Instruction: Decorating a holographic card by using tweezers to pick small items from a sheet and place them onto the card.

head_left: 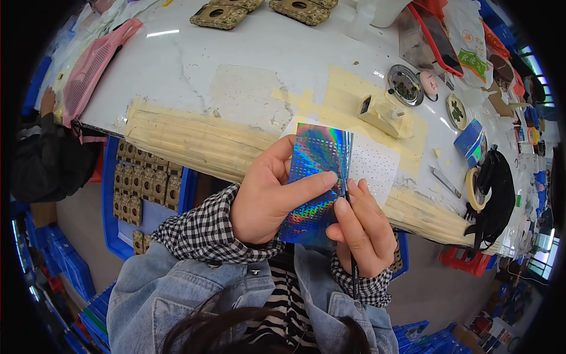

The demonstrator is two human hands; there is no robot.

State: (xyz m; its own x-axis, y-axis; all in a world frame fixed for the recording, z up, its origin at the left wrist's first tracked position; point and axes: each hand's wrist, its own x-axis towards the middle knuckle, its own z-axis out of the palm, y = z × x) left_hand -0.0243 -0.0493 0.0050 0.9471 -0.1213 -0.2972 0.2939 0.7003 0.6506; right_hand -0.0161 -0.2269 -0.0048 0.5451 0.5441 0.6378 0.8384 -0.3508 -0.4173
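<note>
A shiny blue-rainbow holographic sheet [312, 189] with rows of small marks is held up over the table's near edge. My left hand [262, 197] grips it from the left, with the thumb lying across its face. At the sheet's right edge, my right hand [365, 233] is closed around a thin, dark, stick-like tool [354, 274], whose exact kind I cannot make out. The tool's upper end reaches the sheet by my left thumb. Behind the sheet lies a white sheet dotted with small marks [377, 168], partly hidden.
Camouflage cases with round holes [219, 16] lie at the far edge; more fill a blue crate [111, 218] below left. To the right are a tape-wrapped block [386, 117], a round metal dish [405, 84], a cutter knife [446, 182] and a black pouch [495, 194]. Another person's sleeve [47, 147] shows far left.
</note>
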